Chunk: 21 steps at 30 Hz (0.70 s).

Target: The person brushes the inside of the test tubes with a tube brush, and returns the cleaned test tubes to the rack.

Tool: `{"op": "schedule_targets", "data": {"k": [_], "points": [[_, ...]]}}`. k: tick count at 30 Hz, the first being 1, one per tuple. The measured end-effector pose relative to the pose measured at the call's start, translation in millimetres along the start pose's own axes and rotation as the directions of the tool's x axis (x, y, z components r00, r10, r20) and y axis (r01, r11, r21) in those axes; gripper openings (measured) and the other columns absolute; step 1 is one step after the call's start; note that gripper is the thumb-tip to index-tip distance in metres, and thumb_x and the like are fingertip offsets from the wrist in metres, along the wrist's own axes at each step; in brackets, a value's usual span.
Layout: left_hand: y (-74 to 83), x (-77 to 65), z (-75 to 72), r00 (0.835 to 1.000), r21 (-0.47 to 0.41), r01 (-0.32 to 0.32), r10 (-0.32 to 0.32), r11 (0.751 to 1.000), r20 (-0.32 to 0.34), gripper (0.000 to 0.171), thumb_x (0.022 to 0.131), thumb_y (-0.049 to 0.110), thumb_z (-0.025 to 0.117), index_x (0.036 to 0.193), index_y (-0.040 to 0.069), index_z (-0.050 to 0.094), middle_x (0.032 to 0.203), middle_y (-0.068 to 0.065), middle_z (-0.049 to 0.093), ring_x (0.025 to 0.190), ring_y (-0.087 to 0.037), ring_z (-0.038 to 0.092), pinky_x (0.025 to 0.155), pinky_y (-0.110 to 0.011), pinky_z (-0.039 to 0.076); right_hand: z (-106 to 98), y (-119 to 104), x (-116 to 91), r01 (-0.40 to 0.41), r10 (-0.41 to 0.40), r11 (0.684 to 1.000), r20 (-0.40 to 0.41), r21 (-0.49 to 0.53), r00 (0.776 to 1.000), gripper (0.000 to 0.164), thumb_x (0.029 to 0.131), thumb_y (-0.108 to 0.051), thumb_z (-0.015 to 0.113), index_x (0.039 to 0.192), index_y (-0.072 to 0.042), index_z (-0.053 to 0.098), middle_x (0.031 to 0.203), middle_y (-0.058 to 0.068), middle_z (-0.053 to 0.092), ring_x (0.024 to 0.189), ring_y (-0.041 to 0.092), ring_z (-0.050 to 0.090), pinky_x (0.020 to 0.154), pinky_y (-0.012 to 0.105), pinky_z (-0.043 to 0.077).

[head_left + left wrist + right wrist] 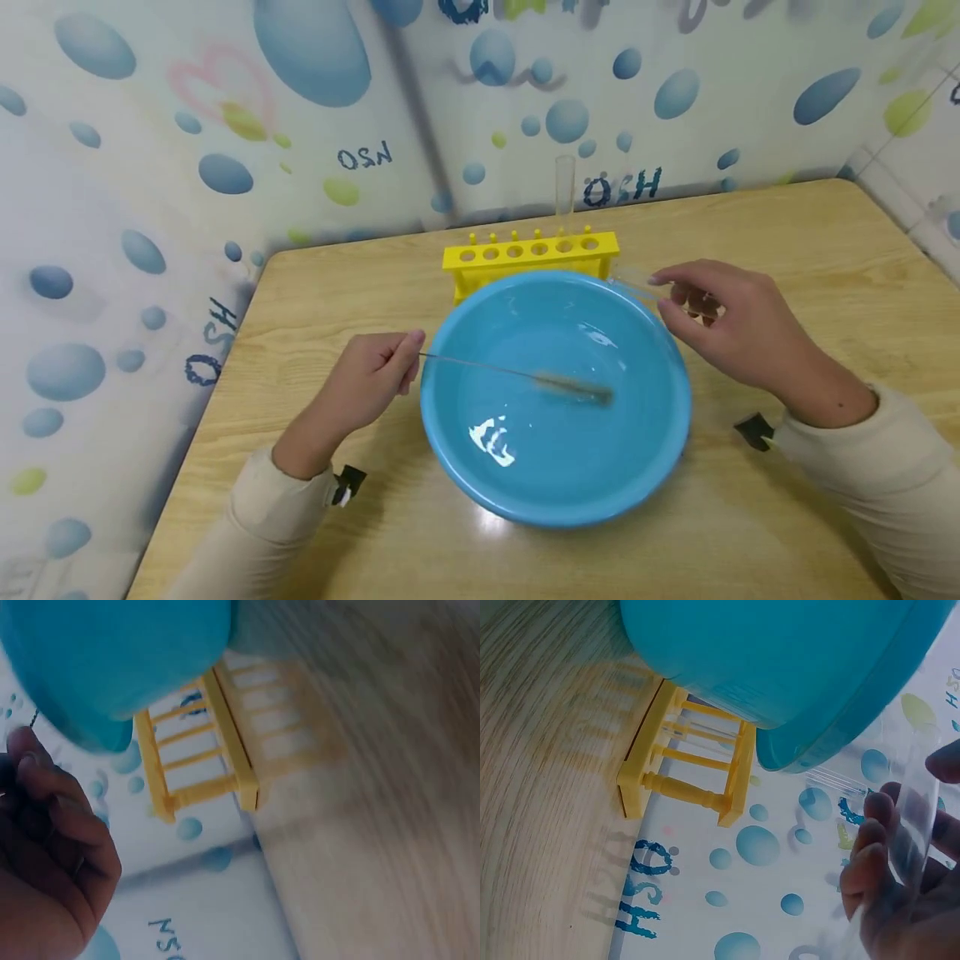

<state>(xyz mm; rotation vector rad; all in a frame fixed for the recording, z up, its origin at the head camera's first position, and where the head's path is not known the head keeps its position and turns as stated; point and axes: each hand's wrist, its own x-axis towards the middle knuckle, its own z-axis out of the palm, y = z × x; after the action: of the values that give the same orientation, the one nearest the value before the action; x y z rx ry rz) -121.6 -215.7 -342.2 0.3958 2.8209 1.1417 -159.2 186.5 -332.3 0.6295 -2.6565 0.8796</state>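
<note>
My left hand pinches the thin wire handle of a test tube brush between thumb and fingers. The bristled end looks blurred and lies over the inside of a blue basin; I cannot tell whether it touches the water. At the basin's right rim, my right hand holds a clear test tube between thumb and fingers. The tube is faint in the head view but plain in the right wrist view. In the left wrist view the left hand shows curled fingers, and the brush head is out of sight.
Behind the basin stands a yellow test tube rack, with one clear test tube upright in it. The wooden table meets a wall printed with blue drops. Dark tags hang by both sleeves.
</note>
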Motion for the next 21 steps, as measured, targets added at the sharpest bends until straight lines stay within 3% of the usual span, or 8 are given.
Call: {"op": "schedule_targets", "data": {"k": [4, 9, 16, 21], "points": [[-0.9, 7.6, 14.8, 1.000, -0.010, 0.002, -0.002, 1.000, -0.020, 0.040, 0.105, 0.035, 0.052, 0.071, 0.015, 0.060, 0.060, 0.001, 0.051, 0.055, -0.017, 0.047, 0.049, -0.025, 0.039, 0, 1, 0, -0.023, 0.025, 0.999, -0.029, 0.041, 0.999, 0.029, 0.092, -0.009, 0.066, 0.121, -0.009, 0.068, 0.091, 0.002, 0.068, 0.078, 0.006, 0.053, 0.067, 0.009, 0.044], [-5.8, 8.5, 18.7, 1.000, -0.022, 0.010, -0.011, 1.000, -0.016, 0.028, 0.101, 0.027, 0.061, 0.075, 0.015, 0.060, 0.061, 0.001, 0.047, 0.057, -0.016, 0.045, 0.049, -0.022, 0.037, -6, -3, 4, -0.057, 0.068, 0.987, -0.064, 0.152, 0.996, 0.031, 0.096, -0.012, 0.065, 0.127, -0.007, 0.062, 0.097, 0.004, 0.066, 0.084, -0.003, 0.053, 0.079, -0.001, 0.040], [-14.7, 9.9, 21.6, 0.999, -0.039, 0.015, -0.014, 0.999, 0.045, 0.041, 0.099, 0.030, 0.064, 0.067, 0.012, 0.046, 0.059, 0.003, 0.038, 0.055, -0.012, 0.043, 0.049, -0.020, 0.032, -19, -14, 29, -0.052, 0.082, 0.968, -0.113, 0.247, 0.990, 0.034, 0.097, -0.016, 0.066, 0.129, -0.007, 0.057, 0.102, -0.012, 0.062, 0.093, -0.003, 0.060, 0.086, 0.003, 0.043], [-14.4, 12.5, 25.4, 0.999, -0.025, 0.028, -0.027, 0.999, 0.045, 0.046, 0.096, 0.031, 0.068, 0.063, 0.013, 0.041, 0.057, 0.005, 0.035, 0.053, -0.011, 0.041, 0.049, -0.020, 0.029, -21, -22, 55, 0.042, 0.003, 0.957, -0.153, 0.287, 0.988, 0.029, 0.096, -0.010, 0.066, 0.122, -0.004, 0.055, 0.097, -0.009, 0.061, 0.099, -0.002, 0.064, 0.087, 0.008, 0.047]]}}
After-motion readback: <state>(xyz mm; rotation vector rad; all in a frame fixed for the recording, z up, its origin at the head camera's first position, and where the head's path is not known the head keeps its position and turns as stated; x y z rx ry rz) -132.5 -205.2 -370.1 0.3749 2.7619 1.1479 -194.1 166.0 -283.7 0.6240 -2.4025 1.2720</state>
